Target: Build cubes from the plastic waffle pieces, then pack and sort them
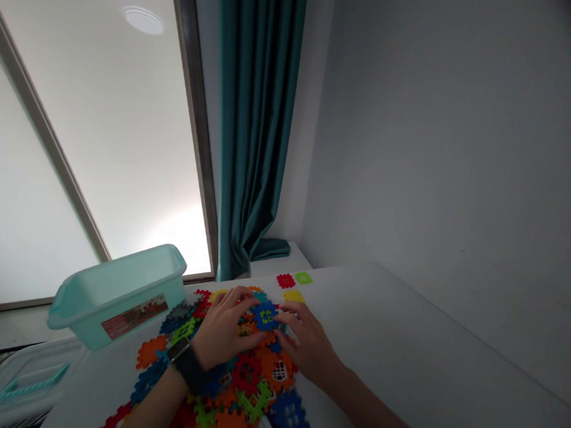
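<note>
A blue notched plastic tile [265, 316] with a green window insert lies between my two hands, on a pile of interlocking tiles. My left hand [229, 329], wearing a black watch [179, 349], rests over the pile with thumb and fingers spread around the tile's left side. My right hand [307, 343] is at its right side, curved fingertips at the edge and the thumb apart below. Whether either hand grips the tile I cannot tell. Nearer me are a red tile [246, 372], an orange tile with a white window [279, 371] and a blue window tile [290, 417].
An aqua plastic tub [128, 277] stands at the back left of the white table [398, 362]. A clear lid with a teal handle [33, 383] lies left of it. Loose red [285, 280], light green [303, 278] and yellow [294, 295] tiles lie at the far edge. A teal curtain [260, 124] hangs behind.
</note>
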Tool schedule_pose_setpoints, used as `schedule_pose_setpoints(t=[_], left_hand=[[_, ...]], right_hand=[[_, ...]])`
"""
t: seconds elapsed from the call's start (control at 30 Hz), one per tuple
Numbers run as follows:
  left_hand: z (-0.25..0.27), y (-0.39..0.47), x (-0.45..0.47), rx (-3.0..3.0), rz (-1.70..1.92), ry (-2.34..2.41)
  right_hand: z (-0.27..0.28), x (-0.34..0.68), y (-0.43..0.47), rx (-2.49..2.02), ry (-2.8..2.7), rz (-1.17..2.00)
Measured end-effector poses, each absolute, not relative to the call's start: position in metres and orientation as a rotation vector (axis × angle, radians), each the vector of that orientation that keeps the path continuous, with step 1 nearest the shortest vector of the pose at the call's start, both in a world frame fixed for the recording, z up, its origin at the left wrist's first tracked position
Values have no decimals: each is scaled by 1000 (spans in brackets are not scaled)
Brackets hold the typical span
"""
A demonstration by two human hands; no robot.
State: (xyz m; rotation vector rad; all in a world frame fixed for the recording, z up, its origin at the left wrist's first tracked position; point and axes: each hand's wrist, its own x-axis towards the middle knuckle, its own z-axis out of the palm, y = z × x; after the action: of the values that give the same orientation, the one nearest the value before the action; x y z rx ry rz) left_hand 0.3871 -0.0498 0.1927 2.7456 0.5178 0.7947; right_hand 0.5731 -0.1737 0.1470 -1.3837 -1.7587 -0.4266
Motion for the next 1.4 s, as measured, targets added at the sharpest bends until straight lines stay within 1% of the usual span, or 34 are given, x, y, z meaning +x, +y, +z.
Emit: schedule_pose_setpoints(t=[0.23, 0.4, 0.7, 0.9, 1.03, 1.23, 1.4], left_hand=[[185, -43, 382, 2875, 940, 384], [185, -45, 383, 2892, 966, 353], [182, -45, 387, 2962, 879, 419], [183, -47, 387, 2937, 870, 467], [186, -49, 387, 2927, 803, 481], [188, -51, 387, 2947, 700, 456], [185, -53, 389, 2955, 603, 383]], right_hand=[[146, 574, -175, -1360, -1789, -318], [145, 574, -176, -1376, -1800, -299], [146, 573, -175, -1392, -1816, -370], [143, 575, -174, -1428, -1761, -302], [143, 581, -174, -1462, -1747, -265], [142, 600, -185, -1561, -1731, -277], [125, 635, -211, -1678, -1687, -247]])
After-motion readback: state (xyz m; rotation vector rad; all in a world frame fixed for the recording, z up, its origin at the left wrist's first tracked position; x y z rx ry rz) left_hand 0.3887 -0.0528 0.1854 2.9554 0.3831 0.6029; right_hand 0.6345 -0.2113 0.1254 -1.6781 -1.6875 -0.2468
